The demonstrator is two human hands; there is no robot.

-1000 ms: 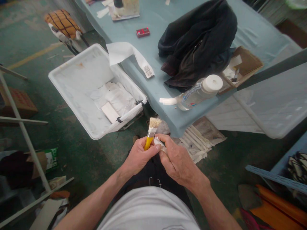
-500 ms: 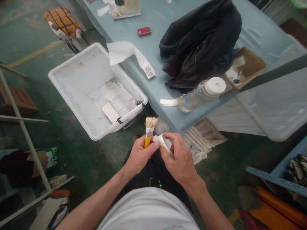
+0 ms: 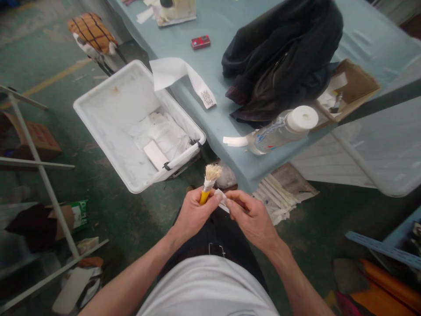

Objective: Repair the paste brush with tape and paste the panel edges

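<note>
My left hand (image 3: pixel 197 208) is closed around a paintbrush (image 3: pixel 204 196) with a yellow handle and pale bristles pointing up and away from me. Its thumb also presses on one end of a small white strip (image 3: pixel 222 199), which looks like paper or tape. At the strip's other end, the fingertips of my right hand (image 3: pixel 251 215) are pinched together. Both hands are held close to each other in front of my waist, beyond the belt buckle. Part of the strip is hidden behind my fingers.
A white plastic bin (image 3: pixel 108 105) with crumpled white material stands front left. On the blue-covered table (image 3: pixel 184 44) lie a dark jacket (image 3: pixel 283 57), a clear bottle (image 3: pixel 276 131) with a white lid, a red box (image 3: pixel 200 42), a cardboard box (image 3: pixel 362 87) and a curled paper strip (image 3: pixel 177 70).
My right hand has closed from a wider hold around the white piece to a fingertip pinch. The white piece looks smaller and flatter, and the brush leans a little to the right.
</note>
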